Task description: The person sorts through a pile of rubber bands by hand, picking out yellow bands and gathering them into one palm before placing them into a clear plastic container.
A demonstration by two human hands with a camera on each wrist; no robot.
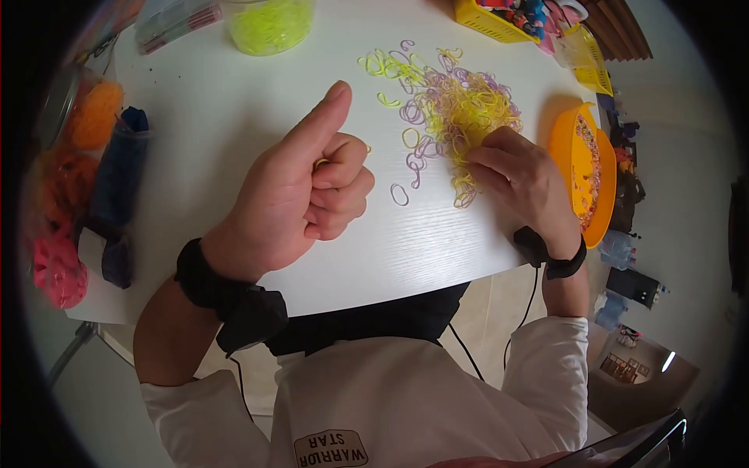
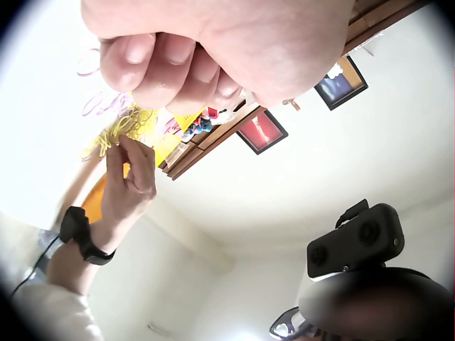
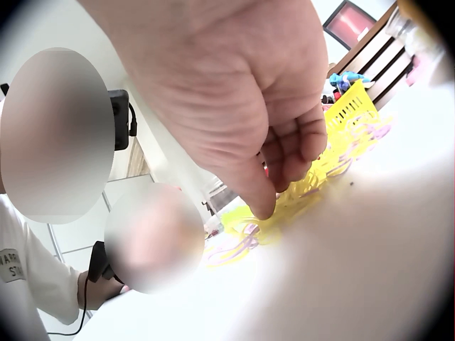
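Observation:
A loose pile of small yellow and lilac rubber bands (image 1: 468, 101) is spread on the white table. At its near right edge, my right hand (image 1: 523, 168) dips in with thumb and fingertips drawn together, pinching yellow bands. The right wrist view shows the thumb (image 3: 259, 199) low against the yellow strands. My left hand (image 1: 300, 179) is held left of the pile, thumb raised and the other fingers curled into the palm. Bits of yellow rubber band (image 1: 321, 162) peek out from those curled fingers; the rest is hidden inside the hand.
An orange tray (image 1: 607, 187) of tiny beads lies right of the right hand. A tub of lime bands (image 1: 271, 27) and a yellow basket (image 1: 491, 22) stand at the back. Bags of orange bands (image 1: 97, 117) and pink bands (image 1: 58, 265) line the left edge.

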